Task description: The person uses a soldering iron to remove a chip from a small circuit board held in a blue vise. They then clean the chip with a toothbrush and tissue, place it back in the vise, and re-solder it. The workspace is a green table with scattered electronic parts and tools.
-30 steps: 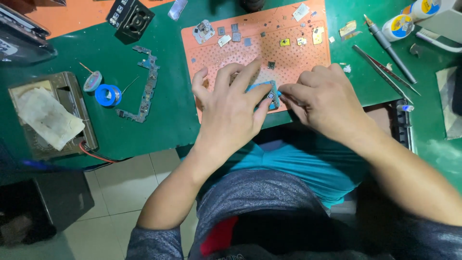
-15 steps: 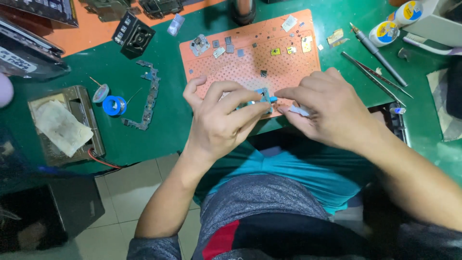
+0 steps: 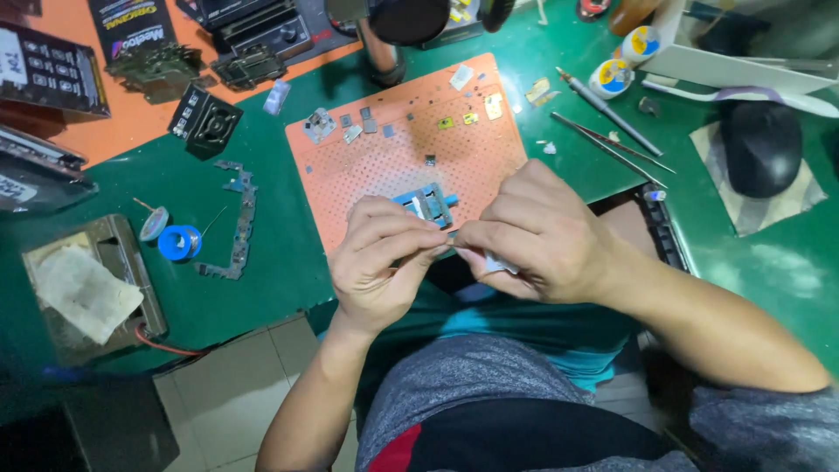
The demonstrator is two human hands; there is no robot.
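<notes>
Hands meet at the near edge of the orange mat (image 3: 384, 170): left hand (image 3: 380, 262) and right hand (image 3: 533, 232) pinch a small part (image 3: 496, 262), mostly hidden by fingers; blue holder (image 3: 428, 205) lies just beyond.

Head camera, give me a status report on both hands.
Left hand and right hand pinch a small white part together. Blue clamp behind fingertips. Nothing blocking.
</notes>
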